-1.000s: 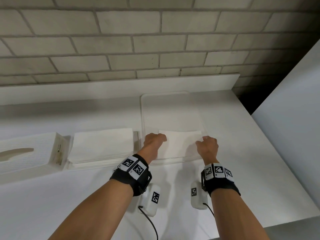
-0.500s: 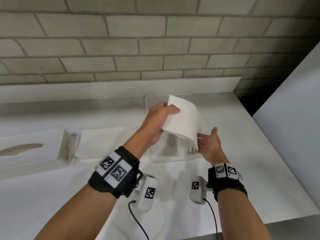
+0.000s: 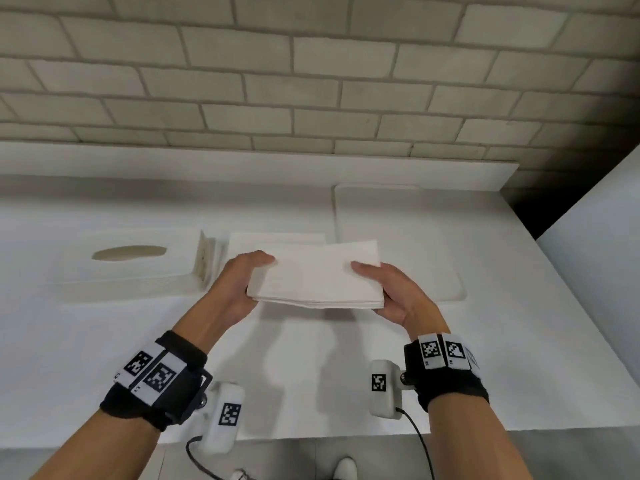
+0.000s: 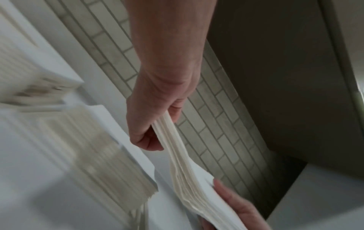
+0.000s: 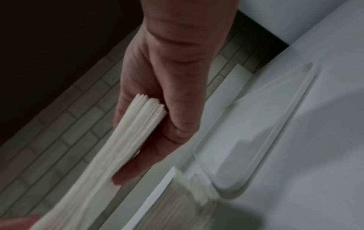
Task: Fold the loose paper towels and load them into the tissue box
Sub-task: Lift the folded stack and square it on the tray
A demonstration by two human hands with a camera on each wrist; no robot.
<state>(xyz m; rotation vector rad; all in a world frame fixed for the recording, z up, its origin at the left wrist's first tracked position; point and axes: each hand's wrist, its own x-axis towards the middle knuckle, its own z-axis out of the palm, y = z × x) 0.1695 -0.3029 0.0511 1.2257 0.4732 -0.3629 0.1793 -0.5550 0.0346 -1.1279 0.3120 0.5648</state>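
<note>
Here a folded stack of paper towels (image 3: 317, 277) is pinched at its ends by the left hand (image 3: 239, 289) and right hand (image 3: 398, 296), long axis crosswise, above the counter; the tissue box (image 3: 124, 261) (flap open) lies leftward, nearer the left hand.

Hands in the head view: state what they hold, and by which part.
Both hold one folded stack of white paper towels above the white counter. The left hand grips its left short end, the right hand its right short end, thumbs on top.
</note>
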